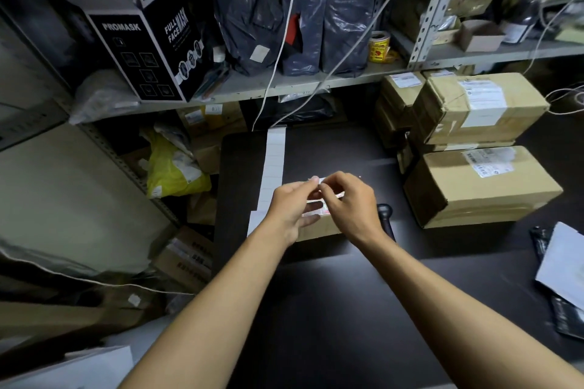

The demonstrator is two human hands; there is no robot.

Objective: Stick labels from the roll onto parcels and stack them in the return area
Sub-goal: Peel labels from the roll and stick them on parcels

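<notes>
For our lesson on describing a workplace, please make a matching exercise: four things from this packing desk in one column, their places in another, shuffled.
Things:
1. label strip
2. yellow sticker roll
3. stacked cardboard parcels
4. small parcel

Places:
A. on the shelf, beside dark bags
B. under both hands
C. right side of the desk
D. running down the desk's left part

Pairs: 1-D, 2-A, 3-C, 4-B

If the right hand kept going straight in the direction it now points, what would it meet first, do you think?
The right hand points up and left, pinching a label together with the left hand. Going on, it would likely meet the left hand's fingertips first, then the white label strip on the table, though depth is unclear.
</notes>
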